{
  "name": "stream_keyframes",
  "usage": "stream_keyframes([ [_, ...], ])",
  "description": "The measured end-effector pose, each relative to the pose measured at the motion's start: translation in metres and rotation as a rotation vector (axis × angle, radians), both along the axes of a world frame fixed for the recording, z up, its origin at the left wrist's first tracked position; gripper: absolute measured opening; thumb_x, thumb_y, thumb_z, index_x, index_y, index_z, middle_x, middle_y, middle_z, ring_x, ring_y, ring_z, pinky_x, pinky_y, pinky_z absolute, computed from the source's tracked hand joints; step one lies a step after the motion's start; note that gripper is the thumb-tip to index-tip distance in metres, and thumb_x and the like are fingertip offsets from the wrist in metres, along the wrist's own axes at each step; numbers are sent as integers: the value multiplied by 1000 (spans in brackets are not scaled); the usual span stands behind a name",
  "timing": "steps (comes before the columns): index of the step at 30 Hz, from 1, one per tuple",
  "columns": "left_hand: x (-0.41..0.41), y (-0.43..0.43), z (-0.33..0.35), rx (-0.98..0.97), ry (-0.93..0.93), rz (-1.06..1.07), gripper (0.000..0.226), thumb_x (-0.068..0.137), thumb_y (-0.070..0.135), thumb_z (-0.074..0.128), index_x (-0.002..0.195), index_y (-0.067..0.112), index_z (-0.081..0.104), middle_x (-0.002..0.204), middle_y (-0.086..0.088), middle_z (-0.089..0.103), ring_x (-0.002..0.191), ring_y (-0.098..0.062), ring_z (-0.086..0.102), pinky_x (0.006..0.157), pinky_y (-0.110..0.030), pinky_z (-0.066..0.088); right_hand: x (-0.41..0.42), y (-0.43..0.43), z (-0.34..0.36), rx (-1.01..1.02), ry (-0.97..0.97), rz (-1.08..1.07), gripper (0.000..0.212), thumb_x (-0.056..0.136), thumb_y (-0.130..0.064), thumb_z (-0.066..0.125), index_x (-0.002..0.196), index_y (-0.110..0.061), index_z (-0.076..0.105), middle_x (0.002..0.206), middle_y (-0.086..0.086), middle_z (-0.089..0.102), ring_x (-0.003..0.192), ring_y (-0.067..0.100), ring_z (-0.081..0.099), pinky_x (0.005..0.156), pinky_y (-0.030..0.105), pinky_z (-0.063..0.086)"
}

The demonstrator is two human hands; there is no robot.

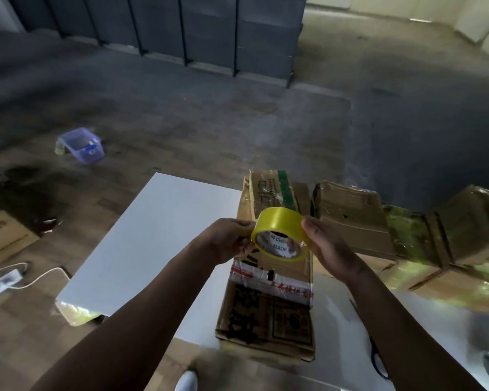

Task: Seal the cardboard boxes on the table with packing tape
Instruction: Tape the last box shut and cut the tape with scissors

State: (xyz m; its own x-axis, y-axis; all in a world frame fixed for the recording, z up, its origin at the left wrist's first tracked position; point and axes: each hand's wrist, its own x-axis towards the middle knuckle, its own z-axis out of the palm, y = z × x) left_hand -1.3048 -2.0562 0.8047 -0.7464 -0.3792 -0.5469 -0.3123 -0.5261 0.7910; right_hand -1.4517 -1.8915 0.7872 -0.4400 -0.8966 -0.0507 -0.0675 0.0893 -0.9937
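Floor, far left: a cardboard box [3, 235], cut off by the frame edge. Beyond it lies a blue plastic container [81, 145], tipped on its side.

White table [158, 235]: its left part is bare.

Left hand [229, 239]: fingers curled, thumb and fingertips pinching the left rim of the tape roll [283, 221].

Tape roll: yellow, held in the air between both hands, above the middle of the long box [268, 311]. The open core faces the person and slightly downward, with printed lettering visible inside. The roll's axis runs roughly toward the camera. Whether a free end is lifted cannot be told.

Long box: flat on the table, long axis running away from the person, near end at the table's front edge. A white strip with red print crosses its top.

Right hand [326, 246]: clamped on the roll's right side, thumb on the upper rim, fingers wrapped behind it.

Right of that: a row of boxes [353, 218] on the table, wrapped in glossy tape, just beside the long box's far end.
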Motion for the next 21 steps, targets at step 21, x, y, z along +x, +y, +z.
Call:
stream_keyframes([
  [21, 53, -33, -79, -219, -196, 50, 24, 90, 8, 62, 68, 1, 56, 57, -4, 39, 53, -13, 37, 53, -25, 35, 30, -20, -11, 475, 920, 49, 47, 89, -47, 51, 56, -13, 47, 49, 2, 44, 41, 11, 38, 44, 27, 29],
])
